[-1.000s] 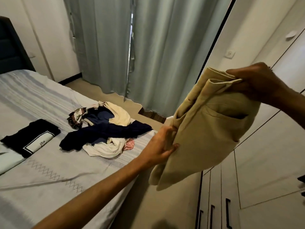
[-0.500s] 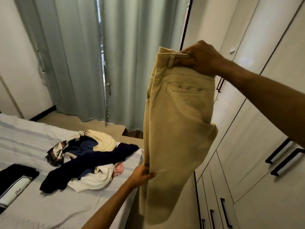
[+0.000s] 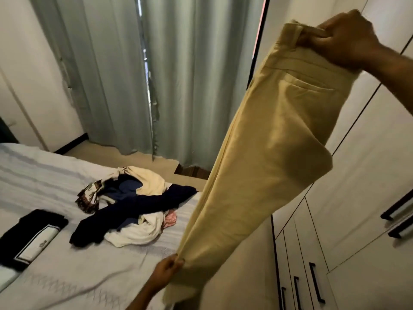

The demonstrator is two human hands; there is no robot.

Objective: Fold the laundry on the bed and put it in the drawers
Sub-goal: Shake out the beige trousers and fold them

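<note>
Two hands stretching khaki trousers point(image 3: 274, 139), right hand point(image 3: 345, 39) gripping waistband, left hand point(image 3: 166, 268) pinching lower edge

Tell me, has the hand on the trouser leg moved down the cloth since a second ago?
Yes. The left hand has slid down the beige trousers, away from the waistband, and now pinches the seam edge low beside the bed.

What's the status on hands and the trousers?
Right hand grips waistband of the beige cotton trousers, held up full length. Left hand pinches the leg's edge low down. Unfolded clothes pile waits on the bed.
</note>
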